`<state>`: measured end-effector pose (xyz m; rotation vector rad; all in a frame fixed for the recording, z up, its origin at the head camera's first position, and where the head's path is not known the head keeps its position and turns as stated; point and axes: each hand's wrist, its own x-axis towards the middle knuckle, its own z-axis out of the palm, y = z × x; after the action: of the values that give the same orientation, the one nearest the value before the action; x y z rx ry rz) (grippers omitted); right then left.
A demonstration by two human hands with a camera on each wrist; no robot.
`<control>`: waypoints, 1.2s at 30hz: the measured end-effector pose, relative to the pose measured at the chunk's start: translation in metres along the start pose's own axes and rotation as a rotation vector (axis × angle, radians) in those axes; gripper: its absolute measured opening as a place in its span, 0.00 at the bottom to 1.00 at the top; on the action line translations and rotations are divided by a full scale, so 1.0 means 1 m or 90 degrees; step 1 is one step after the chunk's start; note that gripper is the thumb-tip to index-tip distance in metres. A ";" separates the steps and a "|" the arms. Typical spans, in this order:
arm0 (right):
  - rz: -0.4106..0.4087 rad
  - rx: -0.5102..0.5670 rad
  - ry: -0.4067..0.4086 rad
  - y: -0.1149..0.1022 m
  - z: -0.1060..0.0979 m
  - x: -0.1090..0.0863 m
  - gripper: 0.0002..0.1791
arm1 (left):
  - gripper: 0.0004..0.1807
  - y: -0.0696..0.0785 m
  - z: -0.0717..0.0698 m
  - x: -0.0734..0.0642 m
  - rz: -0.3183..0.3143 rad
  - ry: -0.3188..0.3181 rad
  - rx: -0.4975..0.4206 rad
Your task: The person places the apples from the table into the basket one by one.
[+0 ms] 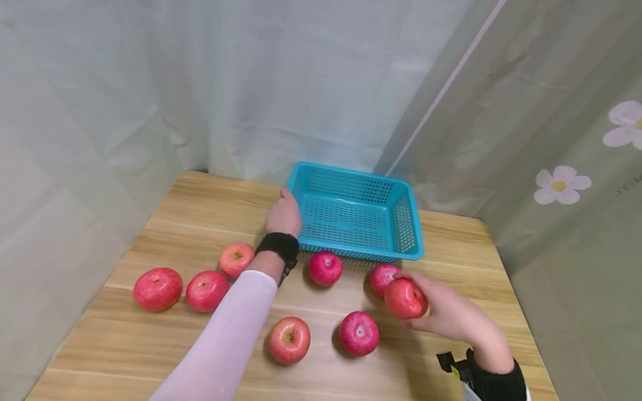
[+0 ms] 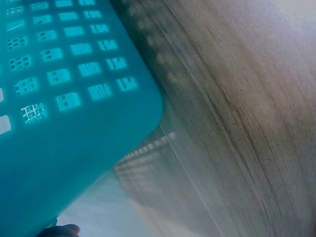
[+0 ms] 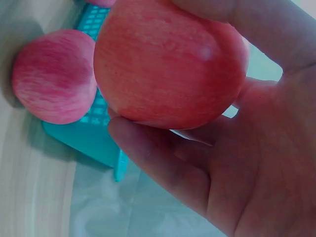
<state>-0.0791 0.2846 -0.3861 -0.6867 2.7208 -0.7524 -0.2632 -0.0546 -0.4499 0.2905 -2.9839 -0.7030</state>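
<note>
The right hand is clamped around a red apple, fingers and thumb on opposite sides, holding it above the bench near the near right corner of a blue perforated basket. The left hand is at the basket's left side; with its fingers mostly hidden, its grip cannot be told. Seven other apples lie on the bench, three grouped at the left.

Pale, creased sheets hang behind and on both sides of the wood-grained surface, whose far corners are rounded. A light stripe slants down them; white flowers with yellow centres mark the right. Glare bleaches the wood in the left wrist view.
</note>
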 end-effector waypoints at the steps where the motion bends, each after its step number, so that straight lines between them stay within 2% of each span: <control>1: -0.007 0.002 0.000 0.000 -0.002 0.002 0.46 | 0.24 0.000 0.001 0.000 0.000 0.000 0.000; 9: -0.039 0.021 -0.024 -0.003 -0.019 0.028 0.45 | 0.25 -0.001 0.001 0.001 -0.006 -0.005 -0.005; 18: -0.071 0.045 -0.046 -0.009 -0.037 0.072 0.46 | 0.26 -0.004 -0.002 0.002 -0.012 -0.008 -0.012; 25: -0.044 0.050 -0.023 0.000 -0.044 0.095 0.49 | 0.25 -0.006 -0.001 0.003 -0.010 -0.006 -0.015; 31: -0.035 0.063 0.012 0.014 -0.046 0.107 0.53 | 0.22 -0.005 0.000 0.003 0.000 0.002 -0.008; 36: -0.018 0.015 0.028 0.023 -0.044 0.118 0.49 | 0.22 -0.004 0.002 0.002 0.004 0.000 -0.003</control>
<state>-0.2047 0.2623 -0.3730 -0.7133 2.7425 -0.8134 -0.2651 -0.0576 -0.4529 0.2811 -2.9815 -0.7101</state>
